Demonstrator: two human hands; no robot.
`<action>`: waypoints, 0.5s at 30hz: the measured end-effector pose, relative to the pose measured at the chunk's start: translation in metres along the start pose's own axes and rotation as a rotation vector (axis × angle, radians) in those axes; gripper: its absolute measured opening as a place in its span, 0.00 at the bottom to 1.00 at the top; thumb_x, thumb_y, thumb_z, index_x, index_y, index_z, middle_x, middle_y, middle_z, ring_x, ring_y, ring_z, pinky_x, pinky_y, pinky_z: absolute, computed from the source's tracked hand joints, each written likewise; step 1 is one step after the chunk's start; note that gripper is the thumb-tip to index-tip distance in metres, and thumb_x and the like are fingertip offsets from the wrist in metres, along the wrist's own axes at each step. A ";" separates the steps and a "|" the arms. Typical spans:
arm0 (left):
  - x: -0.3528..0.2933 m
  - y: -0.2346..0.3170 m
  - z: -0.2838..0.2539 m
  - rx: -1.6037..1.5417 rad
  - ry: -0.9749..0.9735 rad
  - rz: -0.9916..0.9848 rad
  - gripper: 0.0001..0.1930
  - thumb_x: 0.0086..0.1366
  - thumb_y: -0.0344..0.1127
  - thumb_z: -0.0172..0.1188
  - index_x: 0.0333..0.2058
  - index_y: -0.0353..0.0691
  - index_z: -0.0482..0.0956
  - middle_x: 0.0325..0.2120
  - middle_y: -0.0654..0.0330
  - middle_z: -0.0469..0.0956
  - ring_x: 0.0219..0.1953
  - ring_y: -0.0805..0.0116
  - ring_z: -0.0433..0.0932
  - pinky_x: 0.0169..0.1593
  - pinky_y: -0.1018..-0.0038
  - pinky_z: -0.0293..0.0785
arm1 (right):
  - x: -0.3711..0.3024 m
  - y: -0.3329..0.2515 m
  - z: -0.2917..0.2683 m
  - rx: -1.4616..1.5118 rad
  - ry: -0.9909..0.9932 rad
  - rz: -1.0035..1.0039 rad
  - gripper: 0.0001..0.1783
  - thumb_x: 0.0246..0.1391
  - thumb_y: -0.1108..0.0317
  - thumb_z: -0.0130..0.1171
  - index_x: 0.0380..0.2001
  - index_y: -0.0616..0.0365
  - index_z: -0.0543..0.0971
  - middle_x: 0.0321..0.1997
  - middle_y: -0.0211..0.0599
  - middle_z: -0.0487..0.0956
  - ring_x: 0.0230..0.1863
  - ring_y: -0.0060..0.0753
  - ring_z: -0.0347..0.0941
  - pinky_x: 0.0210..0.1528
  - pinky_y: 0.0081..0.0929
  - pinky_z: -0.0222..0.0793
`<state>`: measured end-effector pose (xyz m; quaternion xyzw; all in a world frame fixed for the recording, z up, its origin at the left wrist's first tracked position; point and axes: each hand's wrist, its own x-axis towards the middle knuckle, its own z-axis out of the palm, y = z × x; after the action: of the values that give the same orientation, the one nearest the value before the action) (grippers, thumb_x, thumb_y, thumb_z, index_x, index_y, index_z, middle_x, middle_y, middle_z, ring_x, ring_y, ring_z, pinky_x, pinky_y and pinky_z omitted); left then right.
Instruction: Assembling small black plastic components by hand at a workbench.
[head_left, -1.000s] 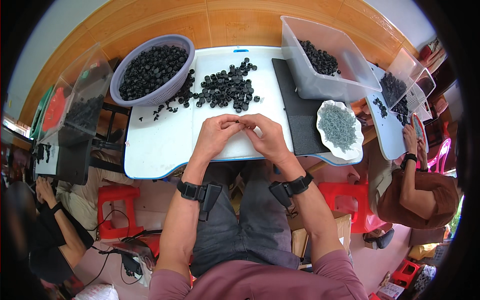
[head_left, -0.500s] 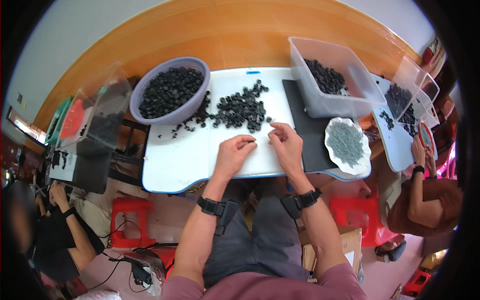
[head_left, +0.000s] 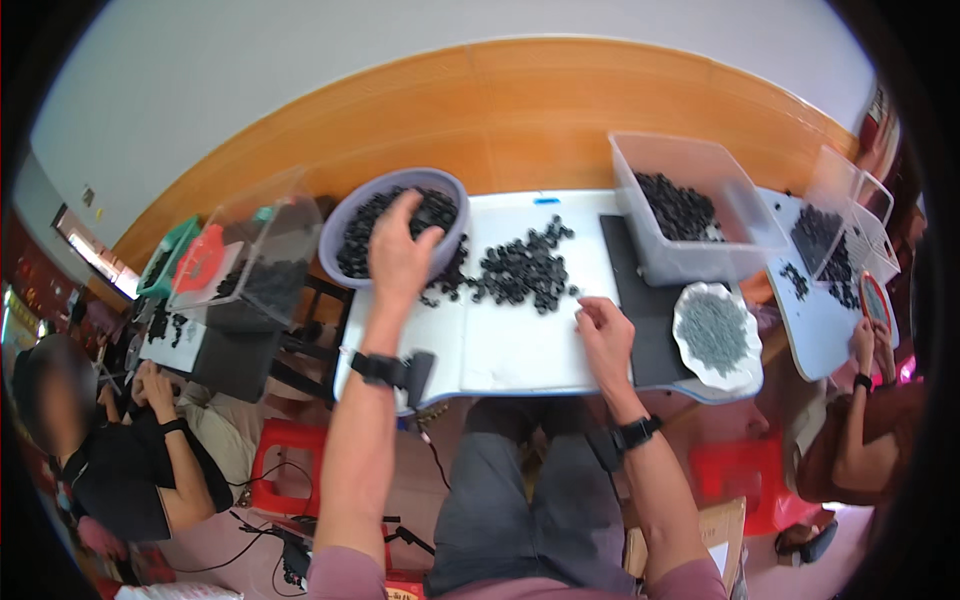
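Note:
My left hand point(head_left: 400, 252) is over the near side of a round lavender basin point(head_left: 337, 268) heaped with small black round parts. Its thumb and fingers are apart, and nothing shows between them. Low over the white tabletop point(head_left: 520, 350), to the right of centre, my right hand point(head_left: 607, 342) has its fingers curled and the tips drawn together. Whatever they may hold is hidden. A loose pile of black round parts point(head_left: 522, 270) lies on the white top between the basin and my right hand, with stray pieces at its edges.
A clear plastic bin point(head_left: 705, 262) with black parts stands on a black mat point(head_left: 652, 345) at the right. In front of it is a white scalloped dish point(head_left: 752, 360) of grey-green bits. People work at tables point(head_left: 800, 330) on both sides. Red stools point(head_left: 285, 450) stand below.
My left hand has gone from beside my right hand, fingers pinched, to over the basin with fingers apart. My right hand stays near the table's front. The whole view has shifted.

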<state>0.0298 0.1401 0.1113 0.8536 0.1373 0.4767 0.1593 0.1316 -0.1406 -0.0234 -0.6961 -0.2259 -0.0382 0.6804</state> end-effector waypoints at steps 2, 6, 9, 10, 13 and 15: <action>0.008 0.004 -0.005 0.043 -0.053 -0.061 0.25 0.56 0.30 0.71 0.53 0.37 0.78 0.49 0.48 0.81 0.51 0.52 0.79 0.55 0.62 0.75 | 0.004 -0.007 0.002 -0.020 0.047 0.028 0.10 0.55 0.78 0.60 0.41 0.65 0.83 0.30 0.39 0.84 0.29 0.25 0.80 0.35 0.24 0.77; -0.035 0.018 0.030 -0.193 -0.254 -0.163 0.11 0.58 0.31 0.69 0.40 0.37 0.85 0.33 0.53 0.84 0.35 0.56 0.83 0.44 0.63 0.78 | 0.008 0.000 0.003 -0.084 0.088 0.019 0.10 0.54 0.78 0.61 0.40 0.65 0.83 0.30 0.39 0.84 0.29 0.27 0.80 0.37 0.26 0.76; -0.084 0.028 0.058 -0.182 -0.459 -0.244 0.10 0.58 0.31 0.68 0.39 0.38 0.85 0.32 0.55 0.83 0.36 0.56 0.82 0.44 0.63 0.77 | 0.007 -0.002 0.002 -0.076 0.067 0.044 0.10 0.54 0.78 0.61 0.40 0.65 0.83 0.31 0.39 0.84 0.29 0.27 0.80 0.37 0.26 0.76; -0.094 0.032 0.063 -0.120 -0.464 -0.198 0.12 0.59 0.31 0.68 0.42 0.37 0.85 0.29 0.56 0.82 0.31 0.61 0.80 0.39 0.66 0.76 | 0.007 -0.004 0.001 -0.082 0.066 0.047 0.10 0.54 0.78 0.61 0.40 0.65 0.83 0.31 0.39 0.84 0.29 0.27 0.80 0.37 0.26 0.76; -0.109 0.040 0.072 -0.031 -0.459 -0.203 0.13 0.59 0.33 0.68 0.42 0.38 0.85 0.30 0.57 0.79 0.33 0.59 0.79 0.40 0.63 0.75 | 0.005 -0.007 0.000 -0.085 0.045 0.055 0.10 0.54 0.78 0.61 0.40 0.65 0.83 0.31 0.40 0.84 0.29 0.26 0.80 0.36 0.26 0.75; -0.106 0.043 0.073 -0.039 -0.479 -0.227 0.14 0.59 0.35 0.69 0.43 0.39 0.85 0.31 0.56 0.77 0.35 0.58 0.78 0.41 0.63 0.75 | 0.005 -0.008 -0.001 -0.085 0.042 0.059 0.10 0.54 0.78 0.61 0.40 0.65 0.83 0.31 0.40 0.84 0.29 0.26 0.79 0.35 0.26 0.75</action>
<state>0.0422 0.0499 0.0105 0.9180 0.1811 0.2426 0.2562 0.1334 -0.1400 -0.0137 -0.7297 -0.1891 -0.0423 0.6558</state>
